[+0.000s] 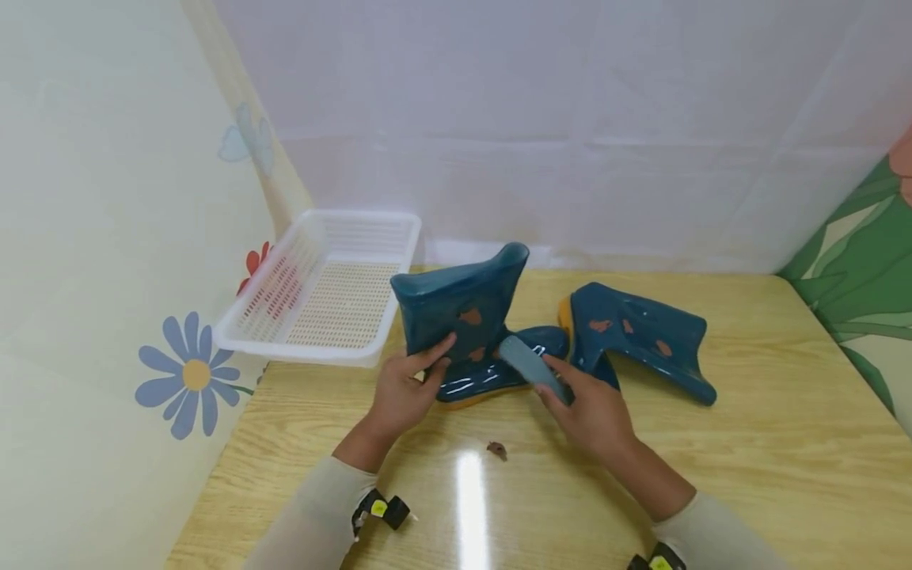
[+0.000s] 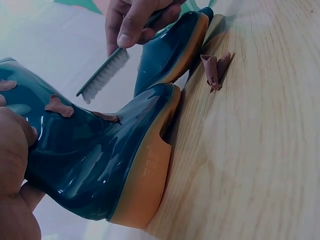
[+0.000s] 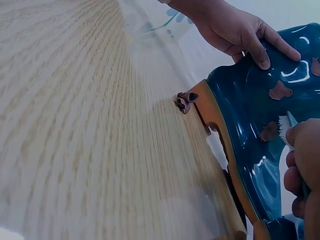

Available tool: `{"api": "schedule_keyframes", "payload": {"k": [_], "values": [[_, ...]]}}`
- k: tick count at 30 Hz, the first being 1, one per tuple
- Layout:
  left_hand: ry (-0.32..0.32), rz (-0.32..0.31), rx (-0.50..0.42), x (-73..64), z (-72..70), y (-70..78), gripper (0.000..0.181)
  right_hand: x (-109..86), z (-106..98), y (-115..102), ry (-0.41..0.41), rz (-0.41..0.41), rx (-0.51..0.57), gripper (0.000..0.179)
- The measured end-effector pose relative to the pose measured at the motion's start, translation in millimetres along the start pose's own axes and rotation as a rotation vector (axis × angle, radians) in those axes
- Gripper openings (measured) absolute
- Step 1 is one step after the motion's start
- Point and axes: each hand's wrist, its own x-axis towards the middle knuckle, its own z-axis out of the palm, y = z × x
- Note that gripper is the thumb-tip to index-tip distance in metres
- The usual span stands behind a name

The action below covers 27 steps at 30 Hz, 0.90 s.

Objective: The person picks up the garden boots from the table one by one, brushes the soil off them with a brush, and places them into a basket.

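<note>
A dark teal rain boot [image 1: 492, 281] with an orange sole stands upright on the table, toe to the right. My left hand [image 1: 406, 388] grips the back of its shaft above the heel. Brown patches [image 3: 280, 91] cling to the shaft and ankle. In my right hand [image 1: 594, 408] is a small brush [image 1: 526, 362] with pale bristles, held by its handle. The right wrist view shows the bristles at a patch near the ankle; whether they touch it I cannot tell. A matching rain boot [image 1: 634, 336] lies on its side to the right, with similar patches.
A crumpled brown scrap [image 1: 497, 450] lies on the wooden table [image 1: 784, 459] in front of the upright boot. To the left is a white plastic basket [image 1: 335, 353] with slotted sides. A white sheet [image 1: 570, 142] hangs along the back edge.
</note>
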Motion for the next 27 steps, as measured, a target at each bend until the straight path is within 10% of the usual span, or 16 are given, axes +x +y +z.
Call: {"api": "schedule_keyframes", "payload": {"k": [27], "values": [[-0.020,-0.037,-0.017,-4.0,0.1,-0.7,0.036,1.4,1.6,-8.1,-0.018,-0.011,0.006,0.048]]}}
